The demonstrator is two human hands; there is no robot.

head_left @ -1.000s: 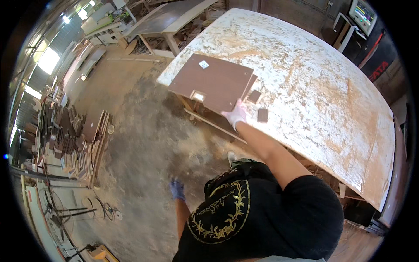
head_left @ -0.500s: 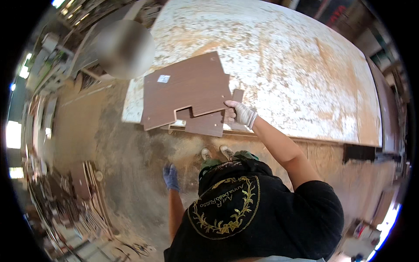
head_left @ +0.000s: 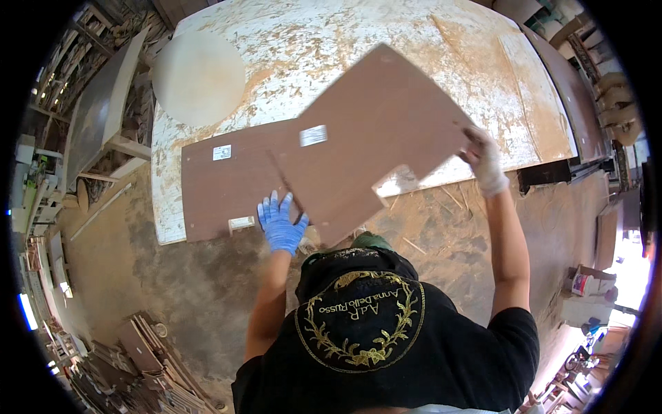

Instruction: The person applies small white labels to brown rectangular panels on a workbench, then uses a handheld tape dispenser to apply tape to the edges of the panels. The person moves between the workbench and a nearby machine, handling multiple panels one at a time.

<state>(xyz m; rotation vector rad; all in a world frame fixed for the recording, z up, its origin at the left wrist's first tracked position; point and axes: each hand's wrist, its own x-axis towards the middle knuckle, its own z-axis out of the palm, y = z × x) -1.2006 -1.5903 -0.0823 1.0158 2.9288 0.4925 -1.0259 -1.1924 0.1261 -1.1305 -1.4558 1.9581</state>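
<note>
A brown notched board [head_left: 379, 131] with a white label lies tilted across my view, raised at least partly off the table. My right hand [head_left: 485, 160], in a white glove, grips its right corner with the fingers closed. Another brown board [head_left: 224, 183], also labelled, rests on the table at the left, partly covered by the first. On this lower board, near the overlap, my left hand [head_left: 280, 224] in a blue glove is spread with its fingers apart. Whether its fingertips also touch the upper board I cannot tell.
The large white worktable [head_left: 276, 62] is scuffed and dusted with sawdust. A wooden stand [head_left: 103, 114] is beyond its left side. Stacked board offcuts [head_left: 148, 352] lean at the lower left. Another dark panel [head_left: 565, 96] runs along the table's right side.
My right hand has moved right, swinging the upper board away from the other board and turning it. My left hand has come up from beside my body onto the lower board.
</note>
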